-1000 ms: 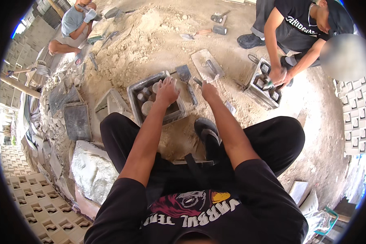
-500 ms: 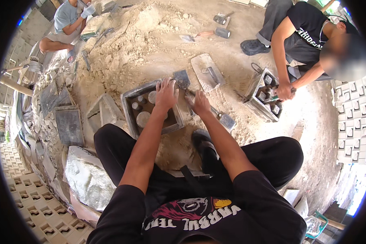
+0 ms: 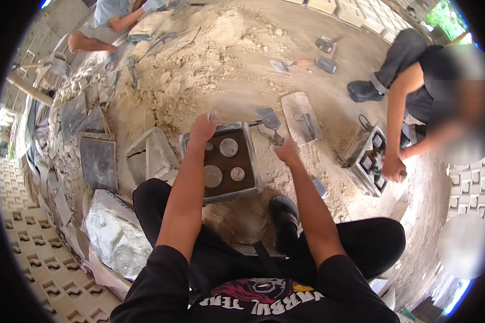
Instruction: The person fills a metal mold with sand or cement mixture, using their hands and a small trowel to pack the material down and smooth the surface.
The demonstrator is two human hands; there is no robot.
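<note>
A square grey-framed mould box (image 3: 257,175) lies in front of me, with dark brown earth inside and several pale round discs (image 3: 229,148) set in it. Over its far left corner, my left hand (image 3: 203,128) is closed; what it holds, if anything, is hidden. Just right of the box, my right hand (image 3: 288,152) is wrapped round the handle of a trowel (image 3: 268,117), whose flat grey blade points away from me. My left forearm covers the left side of the box. Beyond the trowel lies a pale board float (image 3: 300,116) with a raised handle.
At right a co-worker's hands (image 3: 394,168) work over a second mould box (image 3: 355,167). Another person (image 3: 110,24) squats at the far left by heaped sand (image 3: 221,32). Dark slabs (image 3: 98,161), a concrete block (image 3: 153,153) and a wrapped white lump (image 3: 116,234) lie left.
My left hand has gone from lying across the far rim to closed at the far left corner. My right hand now grips the trowel, raised beside the box. The view has shifted.
</note>
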